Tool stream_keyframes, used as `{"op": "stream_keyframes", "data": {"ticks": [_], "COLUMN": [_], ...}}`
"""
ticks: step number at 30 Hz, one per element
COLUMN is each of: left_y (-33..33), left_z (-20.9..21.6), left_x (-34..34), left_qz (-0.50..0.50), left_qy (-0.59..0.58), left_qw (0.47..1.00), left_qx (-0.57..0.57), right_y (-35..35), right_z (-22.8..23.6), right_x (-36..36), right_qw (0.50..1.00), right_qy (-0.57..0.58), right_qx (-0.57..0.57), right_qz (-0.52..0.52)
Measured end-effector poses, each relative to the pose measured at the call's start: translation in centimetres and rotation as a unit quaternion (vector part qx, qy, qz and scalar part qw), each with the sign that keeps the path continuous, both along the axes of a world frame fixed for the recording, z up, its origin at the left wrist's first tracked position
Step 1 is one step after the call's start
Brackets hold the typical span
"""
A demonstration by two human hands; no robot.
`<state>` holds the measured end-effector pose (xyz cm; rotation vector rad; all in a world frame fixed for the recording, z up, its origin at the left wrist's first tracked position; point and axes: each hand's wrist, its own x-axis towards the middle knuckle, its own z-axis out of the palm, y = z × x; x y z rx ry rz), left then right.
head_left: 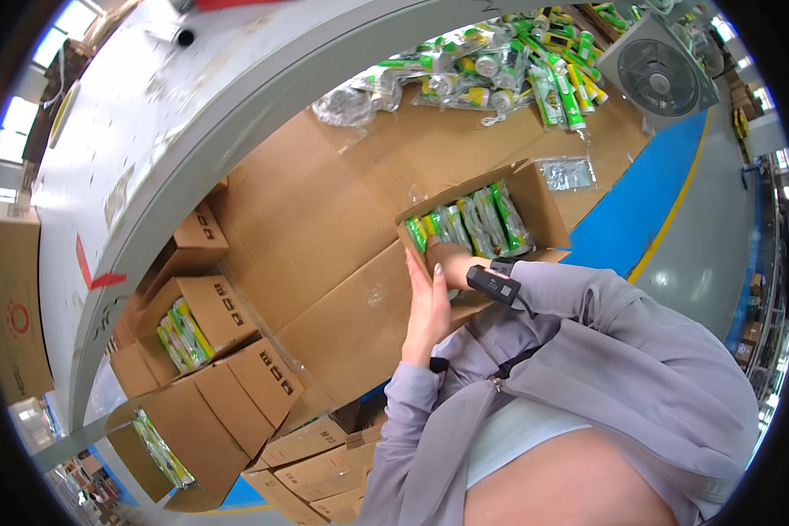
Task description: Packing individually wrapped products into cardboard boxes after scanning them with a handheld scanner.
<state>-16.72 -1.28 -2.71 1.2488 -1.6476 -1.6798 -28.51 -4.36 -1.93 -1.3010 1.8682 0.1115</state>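
An open cardboard box (543, 206) stands on a brown cardboard sheet in front of me. Plastic-wrapped packs in green, yellow and white (482, 219) stand side by side in a row inside it. My left hand (427, 302) lies flat against the box's left end, its fingers stretched out. Into that same end of the box reaches my right hand (450, 256), close to the green and yellow packs. Its fingers are mostly hidden by the box wall and the packs, so any hold on a pack does not show.
A pile of wrapped green and yellow tubes (500, 66) lies at the back, near a grey fan (662, 77). Left stand opened boxes with packs (223, 316) and closed cartons (320, 465). A white, curved-looking frame edge (180, 131) crosses the upper left. A clear bag (567, 174) lies beside the box.
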Motion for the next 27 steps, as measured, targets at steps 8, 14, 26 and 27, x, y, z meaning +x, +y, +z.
{"op": "stream_keyframes", "data": {"ticks": [8, 14, 26, 27], "left_y": [0.3, 0.2, 0.6, 0.6], "left_z": [3.4, 5.3, 5.5, 5.4], "left_x": [0.9, -1.7, -3.5, -3.7], "left_qz": [0.087, 0.14, 0.15, 0.155], "left_qy": [-0.036, -0.142, -0.283, -0.271], "left_qw": [0.994, 0.98, 0.947, 0.949], "left_qx": [0.054, -0.008, -0.019, -0.033], "right_y": [-2.8, -3.0, -10.3, -9.8], "right_z": [7.3, -6.1, -13.3, -13.1], "right_x": [-19.1, -43.8, -44.1, -45.4], "right_qw": [0.86, 0.877, 0.833, 0.844], "right_qy": [-0.128, 0.174, 0.379, 0.331], "right_qx": [-0.462, -0.338, -0.256, -0.27], "right_qz": [-0.172, -0.293, -0.313, -0.323]}}
